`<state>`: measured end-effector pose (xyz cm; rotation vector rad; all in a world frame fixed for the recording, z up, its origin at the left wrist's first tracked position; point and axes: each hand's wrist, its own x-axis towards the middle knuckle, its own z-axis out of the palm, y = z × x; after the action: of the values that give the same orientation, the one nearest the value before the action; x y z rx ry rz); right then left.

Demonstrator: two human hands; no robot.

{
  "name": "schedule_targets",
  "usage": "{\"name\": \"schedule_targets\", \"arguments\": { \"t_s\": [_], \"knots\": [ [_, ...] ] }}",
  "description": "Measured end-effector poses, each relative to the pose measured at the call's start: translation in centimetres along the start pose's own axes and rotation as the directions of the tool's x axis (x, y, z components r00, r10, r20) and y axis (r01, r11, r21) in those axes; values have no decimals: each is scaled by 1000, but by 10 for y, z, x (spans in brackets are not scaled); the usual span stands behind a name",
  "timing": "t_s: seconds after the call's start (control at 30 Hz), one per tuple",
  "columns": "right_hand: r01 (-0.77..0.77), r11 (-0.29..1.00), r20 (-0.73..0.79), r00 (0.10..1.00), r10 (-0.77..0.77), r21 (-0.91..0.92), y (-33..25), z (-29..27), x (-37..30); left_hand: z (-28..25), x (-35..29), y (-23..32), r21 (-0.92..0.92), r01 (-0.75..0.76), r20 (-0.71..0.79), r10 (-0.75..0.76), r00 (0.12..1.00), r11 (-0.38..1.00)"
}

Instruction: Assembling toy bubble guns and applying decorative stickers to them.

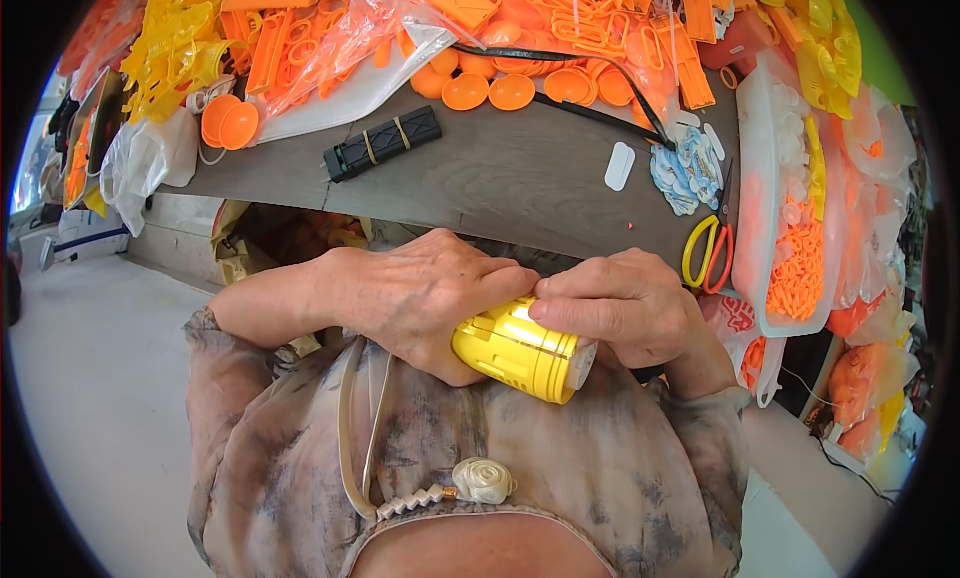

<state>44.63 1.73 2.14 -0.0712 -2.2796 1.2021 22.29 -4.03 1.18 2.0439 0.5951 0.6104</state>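
Note:
Close to my body, in front of the table edge, I hold a yellow plastic cylinder (508,353) with ridges and slots. It lies tilted, and a whitish end piece (580,366) shows at its right end. My left hand (435,293) is wrapped round its left part from above. The fingers of my right hand (625,303) are bent and press on its upper right side, near the whitish end. What lies under the right fingertips is hidden.
On the grey table (490,178) lie a black block with rubber bands (383,145), scissors (712,248), a white oval piece (619,166) and blue-white stickers (688,171). Orange parts (580,8) are heaped behind. A plastic bin (795,321) with small orange pieces stands right.

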Motion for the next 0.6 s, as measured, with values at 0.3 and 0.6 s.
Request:
{"name": "schedule_targets", "arguments": {
  "t_s": [0.3, 0.6],
  "knots": [
    [-16, 1000, 19, 1000, 16, 15, 2, -3, 1, 4, 0, -2, -10, 31, -27, -31, 999, 999],
    [6, 997, 55, 999, -2, -83, 9, -18, 5, 2, -2, -1, 33, 71, -130, -66, 989, 997]
  ]
}}
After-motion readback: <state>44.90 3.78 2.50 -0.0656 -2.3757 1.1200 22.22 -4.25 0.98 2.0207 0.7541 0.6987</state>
